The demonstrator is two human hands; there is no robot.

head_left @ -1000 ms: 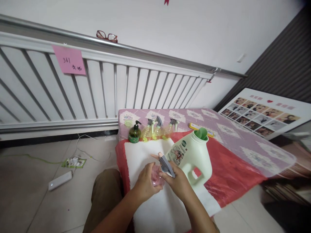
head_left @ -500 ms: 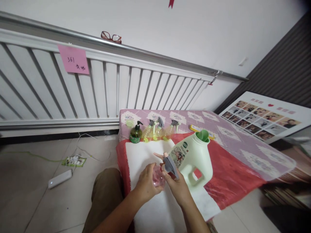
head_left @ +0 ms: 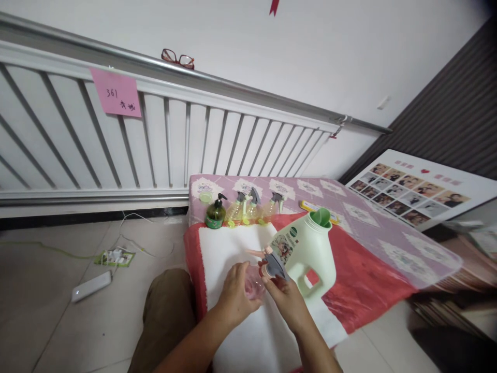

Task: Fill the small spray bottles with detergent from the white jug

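Observation:
My left hand is wrapped round the clear pink body of a spray bottle. At its neck, the fingers of my right hand are closed on the collar of the grey trigger sprayer. The bottle is tilted, with the sprayer toward the right, above a white cloth. Just behind my right hand stands a large pale green jug with a green cup-like piece in its mouth. My fingers partly cover the bottle and its collar.
A dark green pump bottle and several yellowish spray bottles line the back of the table. Behind the jug lies a yellow box. Red sheeting covers part of the patterned tablecloth. A radiator runs along the wall.
The view has shifted slightly, moving the table a little leftward in the picture. The sprayer has turned slightly in my right hand, while my left hand keeps hold of the bottle.

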